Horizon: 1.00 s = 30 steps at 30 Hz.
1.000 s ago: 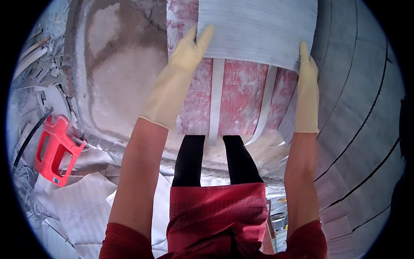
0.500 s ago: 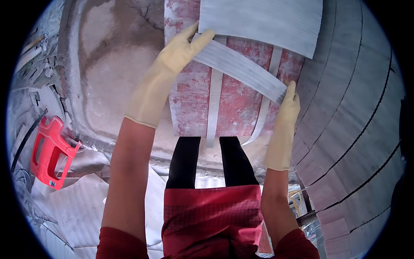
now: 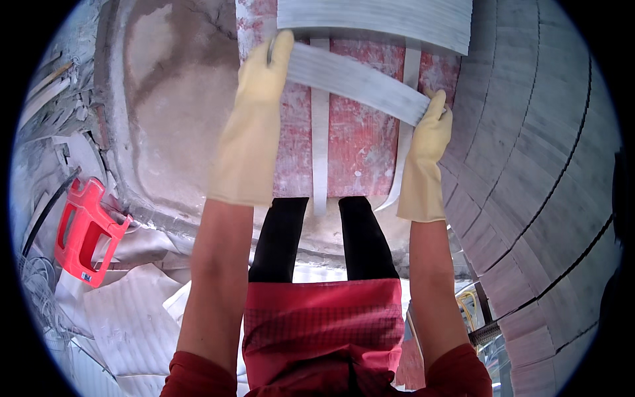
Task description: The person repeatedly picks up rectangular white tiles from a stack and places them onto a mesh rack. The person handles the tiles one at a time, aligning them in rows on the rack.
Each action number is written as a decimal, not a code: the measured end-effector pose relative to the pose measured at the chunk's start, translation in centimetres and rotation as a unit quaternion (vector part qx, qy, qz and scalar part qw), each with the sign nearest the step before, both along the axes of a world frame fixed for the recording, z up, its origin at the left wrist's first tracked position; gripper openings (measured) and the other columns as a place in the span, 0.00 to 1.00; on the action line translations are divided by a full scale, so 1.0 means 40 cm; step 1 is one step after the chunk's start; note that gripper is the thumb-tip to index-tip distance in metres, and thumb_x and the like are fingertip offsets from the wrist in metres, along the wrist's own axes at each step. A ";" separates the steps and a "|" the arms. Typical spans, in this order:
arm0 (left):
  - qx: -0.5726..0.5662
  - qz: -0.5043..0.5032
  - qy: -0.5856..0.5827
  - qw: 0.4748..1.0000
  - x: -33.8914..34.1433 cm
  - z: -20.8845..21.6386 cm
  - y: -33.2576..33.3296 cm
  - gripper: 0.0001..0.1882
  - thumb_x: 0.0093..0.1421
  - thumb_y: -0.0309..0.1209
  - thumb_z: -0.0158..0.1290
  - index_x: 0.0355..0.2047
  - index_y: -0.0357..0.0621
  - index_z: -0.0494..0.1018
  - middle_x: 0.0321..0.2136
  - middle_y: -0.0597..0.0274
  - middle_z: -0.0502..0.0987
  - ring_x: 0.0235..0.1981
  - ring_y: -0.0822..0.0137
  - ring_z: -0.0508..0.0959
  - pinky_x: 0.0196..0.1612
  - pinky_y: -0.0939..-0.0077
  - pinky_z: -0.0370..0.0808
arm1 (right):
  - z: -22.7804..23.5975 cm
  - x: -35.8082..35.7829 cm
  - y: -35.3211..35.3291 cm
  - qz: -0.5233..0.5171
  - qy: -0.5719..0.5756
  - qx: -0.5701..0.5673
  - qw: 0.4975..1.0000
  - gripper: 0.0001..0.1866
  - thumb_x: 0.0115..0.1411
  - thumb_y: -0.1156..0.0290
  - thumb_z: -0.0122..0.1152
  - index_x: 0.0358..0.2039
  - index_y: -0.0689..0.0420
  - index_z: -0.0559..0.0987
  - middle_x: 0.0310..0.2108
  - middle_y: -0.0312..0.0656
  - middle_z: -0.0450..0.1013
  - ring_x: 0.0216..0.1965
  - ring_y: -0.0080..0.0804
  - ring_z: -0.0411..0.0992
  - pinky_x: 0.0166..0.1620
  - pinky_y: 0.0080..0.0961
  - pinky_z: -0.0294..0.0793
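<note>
My left hand (image 3: 261, 79) and my right hand (image 3: 428, 132), both in pale yellow rubber gloves, hold a long grey-white strip (image 3: 357, 83) between them. Fine lines run along the strip, like thin sheets stacked together; I cannot tell the material. My left hand grips its left end and my right hand its lower right end, so it slants down to the right. Beneath it lies a worn red and white board (image 3: 360, 159) crossed by two pale straps, the left strap (image 3: 320, 145) and the right strap (image 3: 401, 162). A larger grey stack (image 3: 377, 14) rests on the board's far part.
Tall stacks of grey sheets (image 3: 522, 119) line the right side. At the left, a red plastic frame-shaped thing (image 3: 89, 231) lies beside a dark cable and loose pale sheets (image 3: 132, 317). Broken scrap (image 3: 53, 106) piles up at the far left beside a stained concrete surface (image 3: 178, 112).
The strip has moved away from me and slightly left with both hands. My left forearm now stands more upright. The view has shifted slightly.
</note>
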<state>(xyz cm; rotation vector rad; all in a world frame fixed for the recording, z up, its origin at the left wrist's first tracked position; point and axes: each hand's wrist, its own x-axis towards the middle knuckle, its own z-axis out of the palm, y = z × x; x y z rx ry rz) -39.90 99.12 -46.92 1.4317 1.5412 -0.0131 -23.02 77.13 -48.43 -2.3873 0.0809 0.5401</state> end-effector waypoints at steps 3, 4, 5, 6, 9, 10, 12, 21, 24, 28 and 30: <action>-0.010 0.008 0.004 1.000 -0.068 -0.012 -0.055 0.39 0.66 0.61 0.52 0.67 0.46 0.70 0.64 0.45 0.73 0.66 0.50 0.71 0.68 0.61 0.65 | 0.003 0.012 -0.006 0.041 0.005 -0.017 0.999 0.33 0.72 0.42 0.48 0.53 0.61 0.83 0.53 0.48 0.79 0.55 0.40 0.75 0.60 0.31 0.68; -0.011 0.018 -0.018 1.000 -0.089 -0.012 -0.077 0.37 0.67 0.59 0.52 0.67 0.46 0.71 0.63 0.45 0.73 0.66 0.51 0.71 0.68 0.61 0.65 | 0.002 0.017 -0.015 0.053 0.013 -0.018 0.998 0.33 0.71 0.42 0.48 0.54 0.60 0.82 0.54 0.48 0.78 0.56 0.40 0.74 0.61 0.31 0.67; -0.011 0.032 -0.040 0.999 -0.109 -0.019 -0.092 0.35 0.68 0.57 0.52 0.66 0.46 0.71 0.63 0.45 0.74 0.65 0.51 0.72 0.68 0.61 0.66 | 0.000 0.023 -0.021 0.068 0.020 -0.017 0.997 0.33 0.71 0.43 0.49 0.55 0.60 0.82 0.55 0.49 0.78 0.57 0.40 0.74 0.61 0.31 0.67; 0.013 0.004 -0.064 0.998 -0.127 -0.037 -0.095 0.34 0.68 0.55 0.52 0.65 0.46 0.72 0.62 0.46 0.74 0.65 0.52 0.72 0.68 0.61 0.65 | -0.004 0.031 -0.028 0.077 0.032 -0.007 0.996 0.32 0.71 0.43 0.50 0.56 0.60 0.81 0.56 0.50 0.78 0.58 0.40 0.74 0.62 0.31 0.67; 0.087 -0.069 -0.141 0.984 -0.151 -0.089 -0.080 0.28 0.71 0.50 0.51 0.63 0.44 0.74 0.61 0.49 0.75 0.64 0.55 0.72 0.68 0.63 0.65 | -0.002 0.043 -0.048 0.132 0.055 0.091 0.985 0.31 0.73 0.46 0.47 0.60 0.59 0.78 0.58 0.49 0.76 0.62 0.39 0.71 0.66 0.31 0.64; 0.110 -0.088 -0.171 0.975 -0.155 -0.104 -0.070 0.26 0.73 0.48 0.49 0.62 0.43 0.74 0.60 0.51 0.76 0.63 0.58 0.72 0.67 0.64 0.65 | -0.007 0.041 -0.047 0.152 0.052 0.129 0.979 0.31 0.75 0.48 0.43 0.61 0.60 0.77 0.59 0.50 0.76 0.63 0.39 0.70 0.67 0.32 0.63; 0.089 -0.085 -0.219 0.968 -0.147 -0.102 -0.066 0.24 0.74 0.45 0.48 0.60 0.42 0.75 0.59 0.54 0.77 0.61 0.61 0.73 0.66 0.66 0.66 | -0.013 0.038 -0.053 0.186 0.046 0.202 0.961 0.31 0.78 0.51 0.35 0.63 0.62 0.74 0.60 0.51 0.75 0.64 0.41 0.69 0.69 0.35 0.61; -0.018 0.126 -0.263 0.956 -0.119 -0.099 -0.117 0.21 0.66 0.40 0.56 0.55 0.41 0.78 0.49 0.58 0.82 0.52 0.64 0.77 0.58 0.70 0.70 | -0.072 0.053 -0.054 -0.007 0.168 0.350 0.922 0.38 0.77 0.45 0.34 0.48 0.68 0.83 0.44 0.51 0.82 0.49 0.41 0.78 0.61 0.31 0.70; -0.060 0.205 -0.167 0.963 -0.150 -0.040 -0.146 0.25 0.64 0.42 0.60 0.55 0.38 0.78 0.49 0.55 0.82 0.52 0.62 0.78 0.58 0.68 0.71 | -0.001 0.025 -0.056 -0.068 0.221 0.284 0.930 0.38 0.76 0.44 0.37 0.41 0.67 0.86 0.40 0.49 0.83 0.45 0.36 0.79 0.57 0.28 0.72; -0.110 0.270 -0.052 0.955 -0.273 0.073 -0.277 0.29 0.61 0.43 0.64 0.56 0.33 0.76 0.49 0.51 0.81 0.50 0.60 0.80 0.55 0.64 0.74 | 0.033 -0.036 -0.196 -0.094 0.292 0.145 0.940 0.42 0.71 0.35 0.43 0.41 0.65 0.87 0.40 0.46 0.84 0.44 0.34 0.78 0.55 0.29 0.73; -0.167 0.287 -0.048 0.942 -0.409 0.064 -0.330 0.30 0.61 0.43 0.64 0.55 0.33 0.76 0.48 0.51 0.82 0.47 0.59 0.81 0.52 0.62 0.76 | 0.035 -0.081 -0.275 -0.038 0.288 0.008 0.957 0.44 0.69 0.30 0.41 0.50 0.64 0.83 0.47 0.49 0.81 0.51 0.39 0.76 0.60 0.31 0.69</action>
